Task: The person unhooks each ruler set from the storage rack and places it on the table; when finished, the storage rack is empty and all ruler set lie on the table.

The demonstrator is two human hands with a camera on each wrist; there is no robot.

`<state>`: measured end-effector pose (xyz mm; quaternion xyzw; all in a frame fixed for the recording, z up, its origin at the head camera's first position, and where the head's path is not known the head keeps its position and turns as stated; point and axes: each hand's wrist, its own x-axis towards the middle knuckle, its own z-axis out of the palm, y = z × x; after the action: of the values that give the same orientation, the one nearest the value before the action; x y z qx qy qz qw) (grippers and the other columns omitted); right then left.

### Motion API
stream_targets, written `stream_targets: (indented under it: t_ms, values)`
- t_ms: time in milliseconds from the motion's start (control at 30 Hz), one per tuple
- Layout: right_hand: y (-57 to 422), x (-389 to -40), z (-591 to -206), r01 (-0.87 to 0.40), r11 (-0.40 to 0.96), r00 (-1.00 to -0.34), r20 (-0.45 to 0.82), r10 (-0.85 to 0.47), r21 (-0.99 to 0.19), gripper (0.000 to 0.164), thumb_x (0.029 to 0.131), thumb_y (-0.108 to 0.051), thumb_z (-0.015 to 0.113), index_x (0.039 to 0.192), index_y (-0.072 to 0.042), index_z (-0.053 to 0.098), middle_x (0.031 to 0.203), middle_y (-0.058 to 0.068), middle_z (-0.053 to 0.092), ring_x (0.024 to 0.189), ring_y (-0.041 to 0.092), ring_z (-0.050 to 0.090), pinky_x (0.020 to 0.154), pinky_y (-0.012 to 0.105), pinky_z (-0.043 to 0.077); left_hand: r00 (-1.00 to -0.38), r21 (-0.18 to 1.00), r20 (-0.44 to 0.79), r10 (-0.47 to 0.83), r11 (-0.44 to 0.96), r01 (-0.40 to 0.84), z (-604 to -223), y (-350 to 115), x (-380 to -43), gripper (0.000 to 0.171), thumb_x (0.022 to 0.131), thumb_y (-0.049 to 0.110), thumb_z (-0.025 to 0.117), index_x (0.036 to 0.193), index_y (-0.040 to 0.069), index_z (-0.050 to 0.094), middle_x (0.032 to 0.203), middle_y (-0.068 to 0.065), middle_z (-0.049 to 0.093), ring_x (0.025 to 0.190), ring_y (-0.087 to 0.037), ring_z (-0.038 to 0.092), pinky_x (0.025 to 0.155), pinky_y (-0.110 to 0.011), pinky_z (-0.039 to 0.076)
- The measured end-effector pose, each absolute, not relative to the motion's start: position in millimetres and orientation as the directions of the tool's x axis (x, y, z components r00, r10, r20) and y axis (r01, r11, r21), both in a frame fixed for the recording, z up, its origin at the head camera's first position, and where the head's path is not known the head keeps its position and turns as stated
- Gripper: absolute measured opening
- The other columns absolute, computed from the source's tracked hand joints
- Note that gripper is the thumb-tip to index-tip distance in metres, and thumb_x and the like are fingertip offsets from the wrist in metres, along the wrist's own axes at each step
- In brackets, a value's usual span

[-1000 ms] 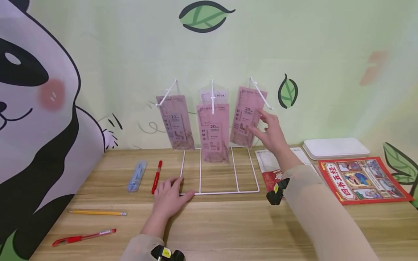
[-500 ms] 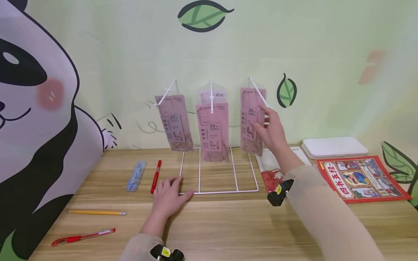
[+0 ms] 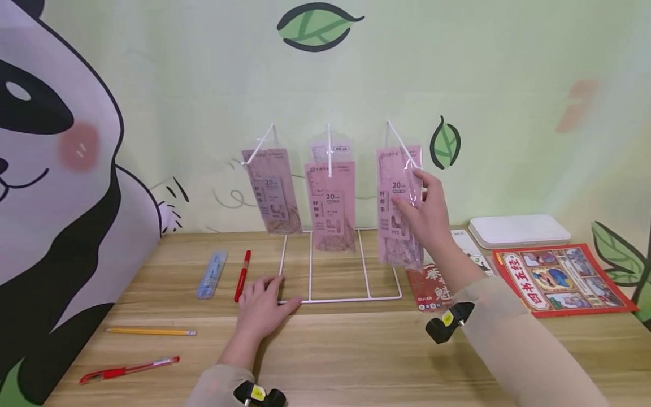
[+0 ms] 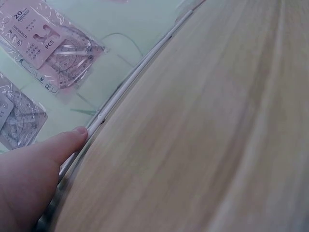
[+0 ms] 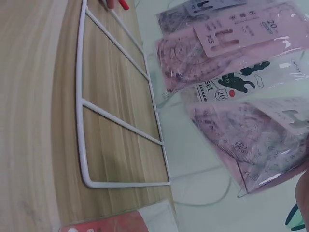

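A white wire rack [image 3: 351,300] stands on the table with three hooks. Pink ruler-set packets in clear plastic hang from the left hook [image 3: 259,146] and the middle one. My right hand [image 3: 431,217] pinches the right-hand ruler-set packet [image 3: 387,198] by its right edge, thumb across the front. That packet's top lies close by the right hook's tip [image 3: 419,168]. In the right wrist view a protractor shows through its plastic. My left hand [image 3: 264,308] rests at the rack's front left corner. Its thumb [image 4: 77,135] lies on the wire bar in the left wrist view.
Beneath my right forearm lies a red and white packet [image 3: 432,287], partly covered. Beside it are a red booklet [image 3: 564,278] and a white case [image 3: 519,230]. To the left lie a blue packet [image 3: 212,275], red marker [image 3: 243,276], pencil [image 3: 151,332] and red pen [image 3: 129,369].
The right-hand packet has shifted right, lower and nearer along its hook, straightening from a tilt, with my right hand on it. My left hand stays at the rack's corner.
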<state>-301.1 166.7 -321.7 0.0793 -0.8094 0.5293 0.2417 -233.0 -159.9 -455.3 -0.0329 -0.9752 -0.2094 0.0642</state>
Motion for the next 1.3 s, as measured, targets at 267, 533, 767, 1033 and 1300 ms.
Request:
stream_targets:
  t_ms: [267, 533, 767, 1033, 1300]
  values:
    - [170, -285, -321, -0.388, 0.405, -0.867, 0.477, 0.145, -0.828, 0.067, 0.086, -0.022, 0.069, 0.141, -0.015, 0.031, 0.103, 0.012, 0.051, 0.080, 0.021, 0.056, 0.057, 0.028, 0.053, -0.991, 0.413, 0.125, 0.039, 0.906, 0.088, -456, -161, -233, 0.076, 0.081, 0.061, 0.058, 0.138, 0.011, 0.047, 0.137, -0.015, 0.040, 0.123, -0.037, 0.031, 0.097, -0.055, 0.024]
    - [172, -267, -315, -0.349, 0.385, -0.894, 0.427, 0.137, -0.854, 0.069, 0.086, -0.026, 0.069, 0.142, -0.017, 0.030, 0.101, 0.013, 0.051, 0.081, 0.022, 0.057, 0.060, 0.029, 0.054, -0.990, 0.405, 0.135, 0.043, 0.909, 0.095, -457, -161, -234, 0.076, 0.081, 0.061, 0.058, 0.138, 0.011, 0.047, 0.137, -0.015, 0.040, 0.122, -0.037, 0.032, 0.096, -0.055, 0.025]
    - [176, -254, -316, -0.343, 0.389, -0.901, 0.417, 0.121, -0.855, 0.069, 0.086, -0.026, 0.069, 0.142, -0.017, 0.029, 0.104, 0.015, 0.051, 0.084, 0.024, 0.057, 0.061, 0.029, 0.054, -0.991, 0.408, 0.127, 0.038, 0.909, 0.087, -455, -160, -233, 0.076, 0.081, 0.061, 0.058, 0.138, 0.011, 0.047, 0.137, -0.015, 0.040, 0.123, -0.037, 0.031, 0.096, -0.055, 0.025]
    - [181, -237, -319, -0.372, 0.400, -0.894, 0.439, 0.088, -0.838, 0.069, 0.086, -0.020, 0.068, 0.142, -0.015, 0.028, 0.108, 0.016, 0.052, 0.085, 0.023, 0.056, 0.060, 0.028, 0.054, -0.990, 0.394, 0.139, 0.040, 0.914, 0.092, -456, -161, -234, 0.077, 0.081, 0.062, 0.057, 0.138, 0.011, 0.047, 0.138, -0.015, 0.040, 0.122, -0.037, 0.032, 0.095, -0.054, 0.026]
    - [189, -220, -320, -0.437, 0.439, -0.863, 0.504, 0.042, -0.785, 0.069, 0.085, -0.014, 0.069, 0.141, -0.013, 0.028, 0.107, 0.016, 0.053, 0.082, 0.018, 0.057, 0.059, 0.026, 0.053, -0.990, 0.398, 0.137, 0.042, 0.913, 0.094, -456, -160, -234, 0.077, 0.081, 0.061, 0.058, 0.138, 0.010, 0.047, 0.137, -0.016, 0.040, 0.122, -0.037, 0.033, 0.095, -0.055, 0.026]
